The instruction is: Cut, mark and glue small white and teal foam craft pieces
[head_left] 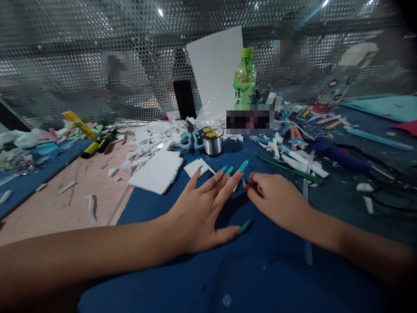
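Note:
My left hand (198,211) lies palm down over the blue mat (182,282), its fingers spread and its long teal nails pointing forward. Under and just beyond its fingertips is a small white foam piece (194,168), partly covered. A larger white foam sheet (158,171) with a ragged edge lies to its left. Close by on the right, my right hand (276,198) is closed, its fingers curled toward the thumb; whatever they pinch is hidden. Ahead of both hands stand a spool of silvery wire (213,145) and blue-handled scissors (191,141).
White foam scraps (146,137) pile up behind the mat. A green-capped bottle (245,80) and a phone (184,99) stand at the back before a perforated metal screen (143,56). To the right lie a blue glue gun (342,156) with its cable, and a translucent strip (308,252).

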`<state>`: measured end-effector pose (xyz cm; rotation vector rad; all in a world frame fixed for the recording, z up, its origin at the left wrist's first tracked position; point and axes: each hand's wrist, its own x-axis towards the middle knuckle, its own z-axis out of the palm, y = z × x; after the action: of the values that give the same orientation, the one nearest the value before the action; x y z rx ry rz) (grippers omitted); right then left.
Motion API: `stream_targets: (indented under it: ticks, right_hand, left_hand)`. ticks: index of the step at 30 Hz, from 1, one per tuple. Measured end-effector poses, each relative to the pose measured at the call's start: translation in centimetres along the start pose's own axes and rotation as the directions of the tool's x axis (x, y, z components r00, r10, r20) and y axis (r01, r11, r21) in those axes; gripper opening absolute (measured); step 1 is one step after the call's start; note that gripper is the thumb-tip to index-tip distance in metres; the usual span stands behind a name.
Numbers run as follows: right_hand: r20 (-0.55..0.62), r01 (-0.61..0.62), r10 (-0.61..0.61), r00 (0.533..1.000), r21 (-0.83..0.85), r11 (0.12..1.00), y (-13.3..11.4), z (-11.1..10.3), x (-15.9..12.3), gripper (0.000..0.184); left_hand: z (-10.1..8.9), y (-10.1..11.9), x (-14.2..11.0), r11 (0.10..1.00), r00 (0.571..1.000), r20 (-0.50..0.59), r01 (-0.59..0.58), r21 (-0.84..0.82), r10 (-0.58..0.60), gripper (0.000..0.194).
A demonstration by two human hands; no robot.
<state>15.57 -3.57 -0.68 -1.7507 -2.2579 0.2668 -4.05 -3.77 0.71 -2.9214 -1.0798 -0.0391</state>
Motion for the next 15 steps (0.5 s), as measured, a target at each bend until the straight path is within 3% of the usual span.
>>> stream_targets:
  ticks: [15]
  right_hand:
    - [-0.019,0.014,-0.014,1.000,-0.004,1.000,0.09,0.07,-0.04,0.022]
  left_hand:
    - [-0.09,0.06,-0.07,1.000,0.999,0.047,0.024,-0.018,-0.023,0.089]
